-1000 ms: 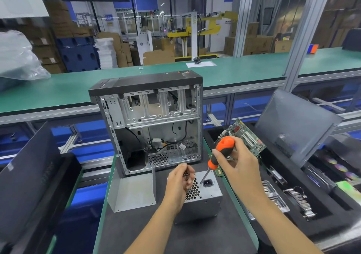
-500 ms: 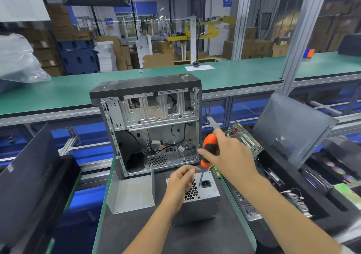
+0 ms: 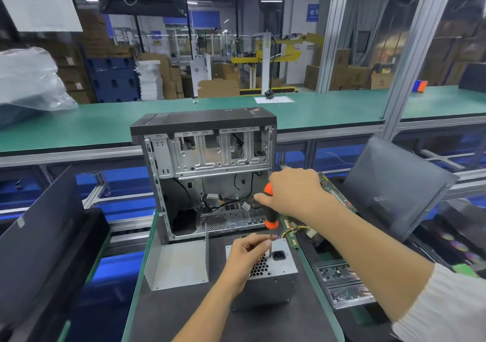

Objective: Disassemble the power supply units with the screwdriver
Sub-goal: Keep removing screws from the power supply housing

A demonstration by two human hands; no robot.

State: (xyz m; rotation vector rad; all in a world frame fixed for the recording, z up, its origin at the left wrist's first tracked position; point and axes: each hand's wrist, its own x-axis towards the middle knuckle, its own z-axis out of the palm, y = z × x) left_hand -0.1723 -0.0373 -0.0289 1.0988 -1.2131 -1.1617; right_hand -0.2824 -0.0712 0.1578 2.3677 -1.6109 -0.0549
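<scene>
The power supply unit (image 3: 265, 276) lies on the dark mat (image 3: 184, 310), close to its right edge, in front of the open computer case (image 3: 207, 173). The right hand (image 3: 294, 192) grips the screwdriver (image 3: 270, 210) upright; the left hand (image 3: 247, 256) pinches its shaft near the tip. The tip may slip if the tool tilts. The bent metal panel (image 3: 178, 263) narrows the room on the left.

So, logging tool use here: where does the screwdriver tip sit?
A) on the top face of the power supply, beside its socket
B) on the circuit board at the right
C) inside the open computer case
A: the screwdriver stands upright, its tip on the power supply beside the socket.
</scene>
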